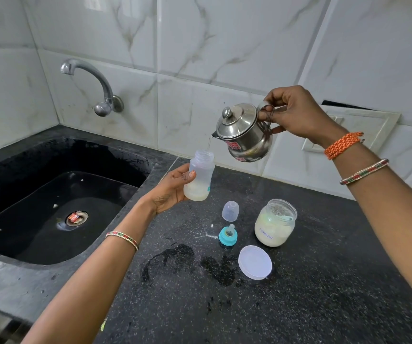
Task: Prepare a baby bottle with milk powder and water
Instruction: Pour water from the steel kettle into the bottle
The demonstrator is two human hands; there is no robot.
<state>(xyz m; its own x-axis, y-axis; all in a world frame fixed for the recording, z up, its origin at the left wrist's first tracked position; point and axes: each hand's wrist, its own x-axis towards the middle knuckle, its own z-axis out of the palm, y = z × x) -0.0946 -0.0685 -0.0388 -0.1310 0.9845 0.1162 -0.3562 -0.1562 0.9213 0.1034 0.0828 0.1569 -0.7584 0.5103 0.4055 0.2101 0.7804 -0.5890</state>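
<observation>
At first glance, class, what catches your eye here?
The steel kettle, tilted in the right hand, pours a thin stream into the open baby bottle that the left hand holds above the black counter. Right of them stands the open powder jar.

Your arms are bare, no sleeves in view. Your left wrist carries one thin beaded bangle [122,240] in red, green and white. On your right forearm sits a matching bangle [364,171], and nearer the hand than that bangle, an orange braided thread band [342,144].
</observation>
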